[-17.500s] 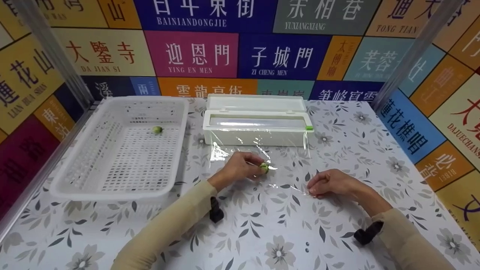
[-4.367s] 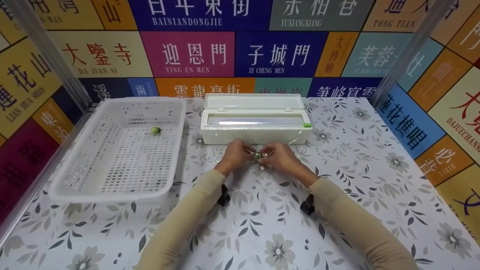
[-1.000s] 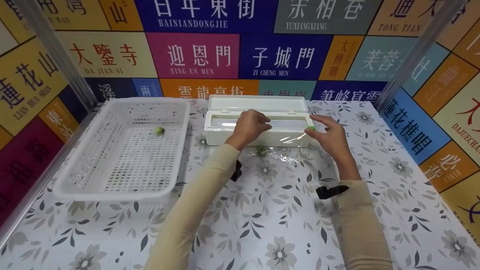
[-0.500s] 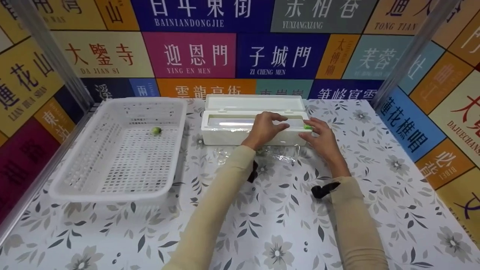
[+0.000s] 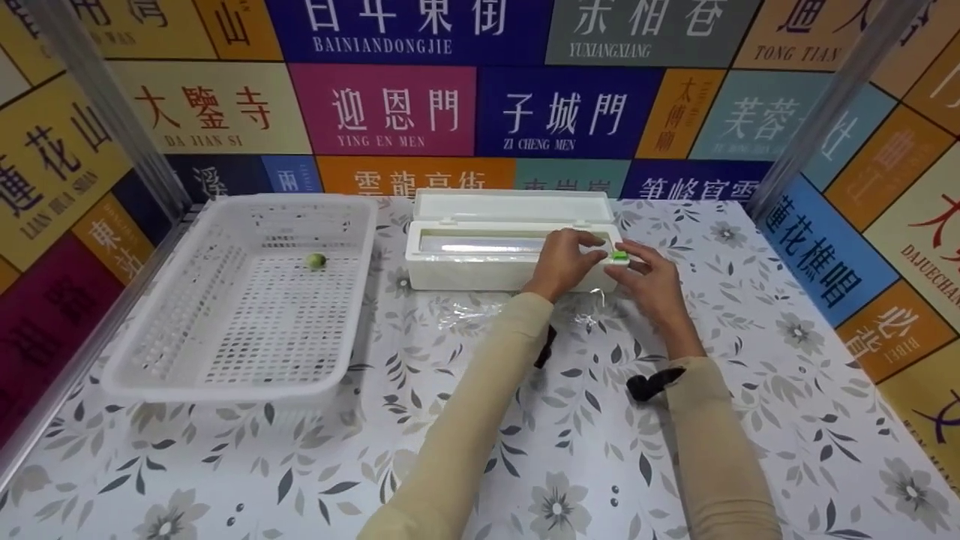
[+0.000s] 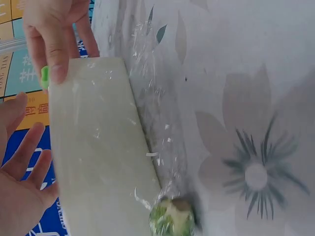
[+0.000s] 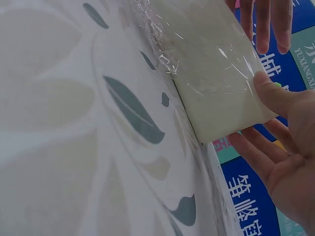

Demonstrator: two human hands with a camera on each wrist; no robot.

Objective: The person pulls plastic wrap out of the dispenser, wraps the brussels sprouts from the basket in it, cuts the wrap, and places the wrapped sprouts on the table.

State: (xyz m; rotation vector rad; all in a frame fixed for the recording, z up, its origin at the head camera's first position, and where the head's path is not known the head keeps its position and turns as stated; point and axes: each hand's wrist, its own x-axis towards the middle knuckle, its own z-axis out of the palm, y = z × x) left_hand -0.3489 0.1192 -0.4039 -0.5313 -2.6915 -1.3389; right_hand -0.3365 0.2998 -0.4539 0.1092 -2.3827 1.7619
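A white plastic-wrap dispenser box [image 5: 465, 274] stands lid-up at the back middle, clear film [image 5: 469, 313] hanging over its front onto the table. My right hand [image 5: 656, 285] holds the box's right end by the green slide cutter [image 5: 619, 256]; its thumb [image 7: 275, 96] presses the front edge. Fingers apart, my left hand [image 5: 566, 259] hovers over the box top just left of the cutter and grips nothing. Under the film at the box's foot lies a small green-and-pale round vegetable [image 6: 172, 217], hidden by my left arm in the head view.
A white perforated basket [image 5: 240, 391] stands at the left with one small green round vegetable [image 5: 316, 260] in it. The box's raised lid [image 5: 514, 206] leans at the back. Printed panels [image 5: 382, 109] wall the flowered table [image 5: 555, 465] at the back and sides.
Earlier my hands gathered film around the green vegetable in front of the box. Over the last second my left hand has slid right along the box top toward the cutter; the right stays at the end.
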